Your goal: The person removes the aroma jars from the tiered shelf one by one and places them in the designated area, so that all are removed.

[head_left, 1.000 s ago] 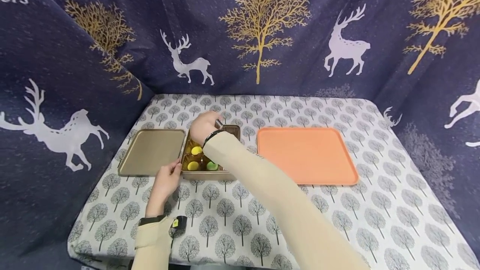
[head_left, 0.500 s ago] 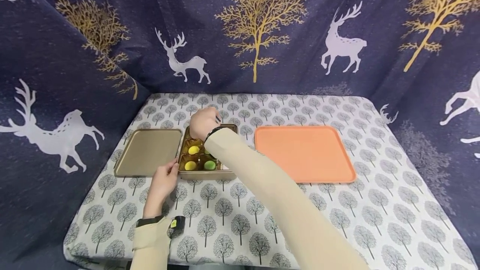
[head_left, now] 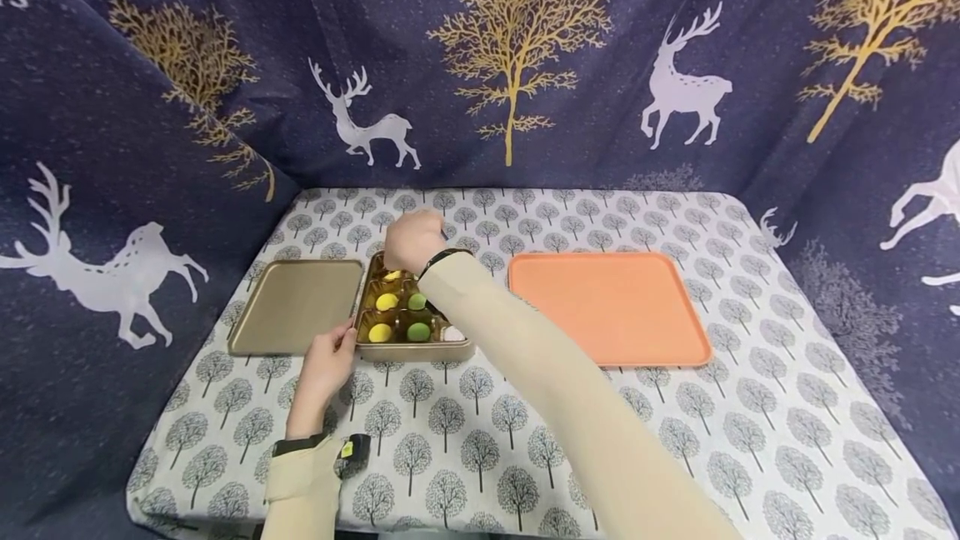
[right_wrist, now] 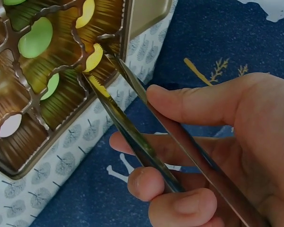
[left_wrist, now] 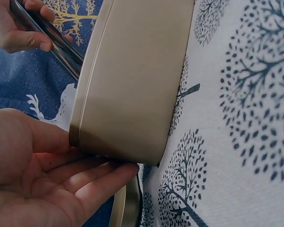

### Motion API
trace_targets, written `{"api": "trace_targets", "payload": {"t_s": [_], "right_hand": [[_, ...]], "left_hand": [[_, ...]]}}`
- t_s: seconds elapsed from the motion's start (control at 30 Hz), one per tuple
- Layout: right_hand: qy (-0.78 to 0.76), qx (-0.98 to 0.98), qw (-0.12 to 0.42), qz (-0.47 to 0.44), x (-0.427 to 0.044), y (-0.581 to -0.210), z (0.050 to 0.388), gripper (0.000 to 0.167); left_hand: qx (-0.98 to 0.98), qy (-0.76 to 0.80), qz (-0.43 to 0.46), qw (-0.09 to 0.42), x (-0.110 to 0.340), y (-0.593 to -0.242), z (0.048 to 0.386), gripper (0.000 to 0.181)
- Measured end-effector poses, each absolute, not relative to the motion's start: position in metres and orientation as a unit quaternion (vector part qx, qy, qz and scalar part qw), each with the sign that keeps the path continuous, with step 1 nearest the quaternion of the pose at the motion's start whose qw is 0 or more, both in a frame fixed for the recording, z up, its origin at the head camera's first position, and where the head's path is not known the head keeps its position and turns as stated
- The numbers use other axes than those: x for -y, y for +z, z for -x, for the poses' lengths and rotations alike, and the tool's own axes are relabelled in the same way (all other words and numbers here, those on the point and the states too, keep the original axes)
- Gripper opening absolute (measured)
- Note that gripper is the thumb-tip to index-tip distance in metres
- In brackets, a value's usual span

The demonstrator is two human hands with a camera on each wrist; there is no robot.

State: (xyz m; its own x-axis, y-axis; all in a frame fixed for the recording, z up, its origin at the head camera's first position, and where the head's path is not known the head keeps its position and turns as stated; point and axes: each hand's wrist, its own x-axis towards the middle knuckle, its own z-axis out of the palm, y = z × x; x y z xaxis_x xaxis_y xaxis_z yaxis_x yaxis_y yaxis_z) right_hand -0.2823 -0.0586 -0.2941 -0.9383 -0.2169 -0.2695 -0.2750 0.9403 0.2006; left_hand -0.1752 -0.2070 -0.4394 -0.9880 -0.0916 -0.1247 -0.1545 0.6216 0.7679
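A gold box [head_left: 416,352] with a brown divided insert stands left of the table's middle. Small yellow pieces [head_left: 380,332], green pieces [head_left: 417,332] and a whitish piece [head_left: 452,333] lie in its compartments. My left hand [head_left: 330,365] pinches the near left corner, thumb against the rim and fingers along the end wall. My right hand [head_left: 412,240] grips metal tweezers [right_wrist: 126,125] over the far left of the box. Their tips stand at both sides of a yellow piece [right_wrist: 94,57]; whether they squeeze it I cannot tell. That hand hides part of the far compartments.
A flat gold tray [head_left: 296,307] lies left of the box, close to it. To the right is a larger orange tray [head_left: 611,307]. A tree-print cloth [head_left: 480,448] covers the table, and a dark blue curtain [head_left: 450,65] hangs behind it.
My right hand has shifted slightly at the box's far left, and its forearm uncovers more near compartments, with green and whitish pieces in sight. The left hand keeps its place on the corner.
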Motion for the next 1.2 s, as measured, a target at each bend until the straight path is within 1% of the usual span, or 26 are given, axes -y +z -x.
{"api": "trace_targets", "payload": {"t_s": [0.17, 0.37, 0.5, 0.63, 0.8, 0.87, 0.97, 1.03, 1.07, 1.2], "right_hand": [[0.114, -0.977, 0.124, 0.133, 0.054, -0.289, 0.282, 0.029], [0.094, -0.977, 0.131, 0.137, 0.044, -0.284, 0.282, 0.037], [0.077, -0.979, 0.129, 0.137, 0.036, -0.283, 0.282, 0.039], [0.046, -0.983, 0.124, 0.126, 0.027, -0.282, 0.282, 0.032], [0.031, -0.984, 0.119, 0.128, 0.019, -0.280, 0.280, 0.033], [0.026, -0.984, 0.111, 0.136, 0.015, -0.280, 0.277, 0.028], [0.023, -0.983, 0.101, 0.149, 0.008, -0.280, 0.273, 0.012], [0.022, -0.983, 0.099, 0.152, 0.003, -0.279, 0.271, 0.009], [0.024, -0.983, 0.096, 0.154, 0.001, -0.279, 0.270, 0.009], [0.023, -0.984, 0.098, 0.150, -0.007, -0.276, 0.267, 0.022]], "left_hand": [[-0.898, 0.433, 0.070, 0.033, 0.206, -0.440, 0.174, 0.046], [-0.897, 0.434, 0.068, 0.041, 0.206, -0.440, 0.174, 0.047], [-0.896, 0.436, 0.067, 0.044, 0.206, -0.440, 0.174, 0.047], [-0.899, 0.431, 0.068, 0.043, 0.206, -0.442, 0.175, 0.047], [-0.899, 0.429, 0.073, 0.044, 0.206, -0.442, 0.176, 0.047], [-0.898, 0.430, 0.075, 0.046, 0.206, -0.441, 0.175, 0.047], [-0.899, 0.430, 0.073, 0.047, 0.206, -0.439, 0.174, 0.047], [-0.899, 0.430, 0.071, 0.048, 0.206, -0.439, 0.174, 0.047], [-0.900, 0.428, 0.071, 0.048, 0.206, -0.438, 0.174, 0.047], [-0.904, 0.420, 0.070, 0.044, 0.206, -0.437, 0.175, 0.047]]}}
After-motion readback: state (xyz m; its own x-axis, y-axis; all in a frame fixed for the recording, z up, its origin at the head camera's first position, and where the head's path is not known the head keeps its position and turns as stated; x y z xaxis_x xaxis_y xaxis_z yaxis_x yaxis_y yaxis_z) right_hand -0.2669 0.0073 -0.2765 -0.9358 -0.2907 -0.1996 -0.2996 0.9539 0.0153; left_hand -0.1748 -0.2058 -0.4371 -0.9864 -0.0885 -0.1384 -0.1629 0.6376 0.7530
